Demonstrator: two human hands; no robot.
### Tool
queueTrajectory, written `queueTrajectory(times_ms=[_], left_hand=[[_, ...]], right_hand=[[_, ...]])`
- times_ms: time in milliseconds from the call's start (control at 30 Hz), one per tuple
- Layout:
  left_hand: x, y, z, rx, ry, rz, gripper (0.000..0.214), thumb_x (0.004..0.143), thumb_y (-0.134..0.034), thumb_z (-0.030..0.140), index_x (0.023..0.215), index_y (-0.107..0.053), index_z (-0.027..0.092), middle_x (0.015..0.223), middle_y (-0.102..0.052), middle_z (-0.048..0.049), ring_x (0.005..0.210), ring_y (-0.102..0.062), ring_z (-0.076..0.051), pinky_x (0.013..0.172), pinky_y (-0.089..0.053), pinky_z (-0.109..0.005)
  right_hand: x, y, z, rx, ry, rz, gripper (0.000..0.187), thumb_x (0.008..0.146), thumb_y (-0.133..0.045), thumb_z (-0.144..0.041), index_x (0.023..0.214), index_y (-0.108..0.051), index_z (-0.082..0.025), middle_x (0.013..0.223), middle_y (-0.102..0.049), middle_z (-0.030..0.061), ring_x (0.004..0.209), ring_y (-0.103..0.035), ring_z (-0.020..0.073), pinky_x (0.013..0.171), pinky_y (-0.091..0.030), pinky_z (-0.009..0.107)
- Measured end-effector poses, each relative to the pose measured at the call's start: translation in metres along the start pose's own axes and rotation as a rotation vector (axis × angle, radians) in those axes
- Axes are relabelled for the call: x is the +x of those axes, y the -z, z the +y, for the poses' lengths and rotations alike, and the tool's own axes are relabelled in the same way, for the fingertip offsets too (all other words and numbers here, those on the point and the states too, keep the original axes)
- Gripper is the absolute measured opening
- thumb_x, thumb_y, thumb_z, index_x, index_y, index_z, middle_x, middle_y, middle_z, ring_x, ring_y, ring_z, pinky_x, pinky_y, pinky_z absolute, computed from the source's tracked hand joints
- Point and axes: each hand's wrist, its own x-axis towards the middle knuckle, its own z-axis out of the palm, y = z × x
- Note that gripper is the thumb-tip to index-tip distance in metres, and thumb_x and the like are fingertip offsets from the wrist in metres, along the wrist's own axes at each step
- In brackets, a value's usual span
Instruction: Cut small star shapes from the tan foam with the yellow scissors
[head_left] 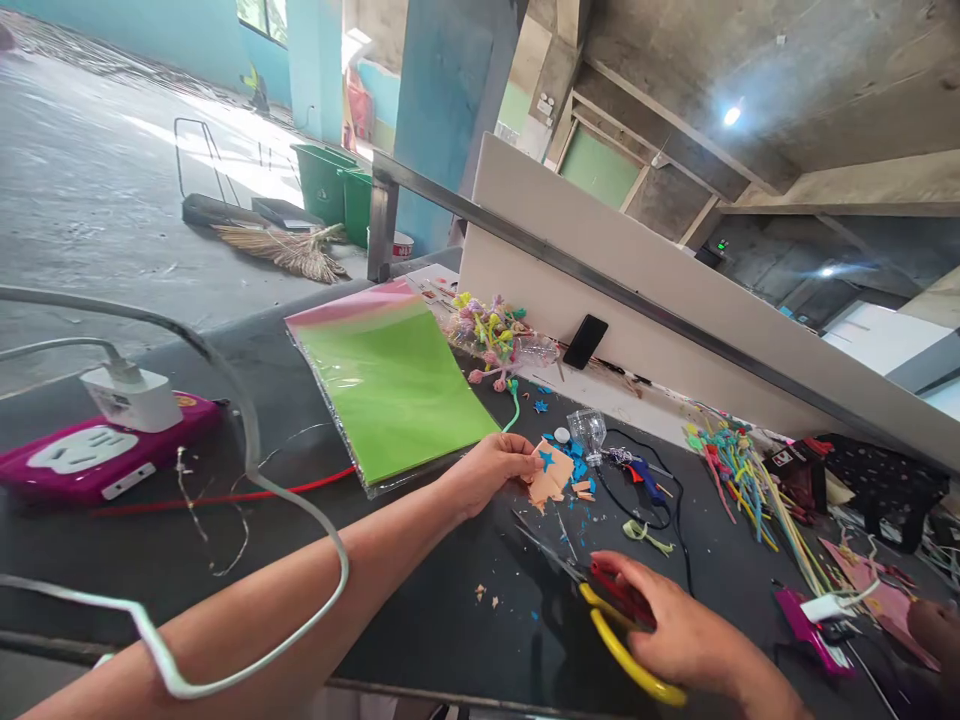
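**Hands with foam cutout and scissors at a craft table**

On the black table (420, 640), left to right: a magenta power strip (97, 462) with a white charger (131, 400), plastic-wrapped green paper sheets (390, 390), then the left hand (487, 475) pinching a peach foam piece (553, 480) by its edge, a steady hold that leaves its blue star (546, 460) uncovered. The right hand (679, 625) curls closed over yellow-handled scissors (615, 625), blades toward the foam. A blue glue gun (637, 478) lies beyond. No lettering is legible.
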Motion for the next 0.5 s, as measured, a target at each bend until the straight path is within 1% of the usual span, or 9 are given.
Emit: queueTrajectory(times_ms=[67,133,167,200,267,300,367,433,500], left_hand=[[0.001,0.002,0.002,-0.018,-0.024,-0.002,0.028,0.060,-0.075,0.034,0.062,-0.057,0.012,0.057,-0.056,0.0013,0.050,-0.052,-0.009,0.053,-0.047,-0.023],[0.002,0.004,0.003,-0.034,-0.031,-0.010,0.028,0.061,-0.074,0.034,0.063,-0.057,0.012,0.057,-0.057,0.0010,0.050,-0.053,-0.009,0.052,-0.046,-0.022],[0.002,0.005,0.004,-0.041,-0.031,-0.013,0.028,0.062,-0.074,0.034,0.063,-0.057,0.012,0.057,-0.056,0.0011,0.050,-0.052,-0.009,0.052,-0.045,-0.022],[0.003,0.006,0.003,-0.047,-0.031,-0.017,0.028,0.062,-0.075,0.033,0.063,-0.057,0.012,0.057,-0.056,0.0014,0.050,-0.052,-0.008,0.051,-0.045,-0.021],[0.003,0.006,0.003,-0.050,-0.027,-0.026,0.027,0.062,-0.075,0.032,0.063,-0.057,0.012,0.056,-0.055,0.0018,0.049,-0.051,-0.008,0.050,-0.044,-0.021],[0.003,0.007,0.002,-0.049,-0.025,-0.031,0.026,0.062,-0.075,0.031,0.063,-0.058,0.012,0.056,-0.054,0.0020,0.049,-0.051,-0.008,0.050,-0.043,-0.020],[0.003,0.007,0.001,-0.042,-0.020,-0.042,0.025,0.064,-0.074,0.031,0.064,-0.058,0.012,0.056,-0.054,0.0021,0.049,-0.052,-0.008,0.049,-0.043,-0.021],[0.003,0.007,0.001,-0.041,-0.017,-0.048,0.024,0.065,-0.073,0.030,0.063,-0.057,0.012,0.056,-0.054,0.0022,0.049,-0.051,-0.008,0.049,-0.043,-0.021],[0.002,0.006,0.001,-0.046,-0.020,-0.053,0.024,0.065,-0.073,0.029,0.062,-0.056,0.012,0.056,-0.054,0.0021,0.049,-0.051,-0.008,0.049,-0.043,-0.020]], right_hand=[[-0.007,0.004,0.012,0.127,-0.047,-0.021,0.071,0.063,-0.054,-0.008,0.132,-0.046,-0.026,0.130,-0.057,0.0072,0.121,-0.050,0.0224,0.103,-0.037,0.035],[-0.014,0.004,0.024,0.273,-0.092,-0.024,0.061,0.071,-0.059,-0.019,0.131,-0.048,-0.025,0.124,-0.059,0.0087,0.114,-0.055,0.0229,0.097,-0.042,0.034],[-0.017,0.002,0.031,0.338,-0.088,-0.025,0.061,0.071,-0.063,-0.026,0.130,-0.048,-0.026,0.118,-0.060,0.0089,0.103,-0.060,0.0227,0.090,-0.046,0.033],[-0.020,-0.001,0.036,0.413,-0.068,-0.002,0.065,0.068,-0.068,-0.034,0.129,-0.049,-0.026,0.108,-0.062,0.0077,0.087,-0.063,0.0213,0.079,-0.050,0.032],[-0.024,-0.008,0.044,0.580,-0.027,0.034,0.072,0.065,-0.071,-0.045,0.131,-0.047,-0.028,0.088,-0.060,0.0027,0.070,-0.060,0.0174,0.068,-0.050,0.031],[-0.025,-0.012,0.047,0.648,-0.012,0.060,0.070,0.068,-0.070,-0.048,0.131,-0.046,-0.030,0.079,-0.057,-0.0002,0.064,-0.058,0.0152,0.064,-0.049,0.030],[-0.024,-0.020,0.048,0.759,0.000,0.101,0.066,0.071,-0.068,-0.049,0.131,-0.045,-0.033,0.075,-0.054,-0.0021,0.064,-0.058,0.0135,0.064,-0.048,0.028],[-0.022,-0.026,0.046,0.831,-0.006,0.121,0.068,0.068,-0.072,-0.050,0.128,-0.045,-0.036,0.081,-0.058,-0.0004,0.068,-0.059,0.0136,0.066,-0.047,0.027],[-0.019,-0.028,0.044,0.844,-0.024,0.130,0.070,0.063,-0.076,-0.051,0.125,-0.048,-0.035,0.089,-0.061,0.0025,0.076,-0.060,0.0154,0.068,-0.047,0.027]])
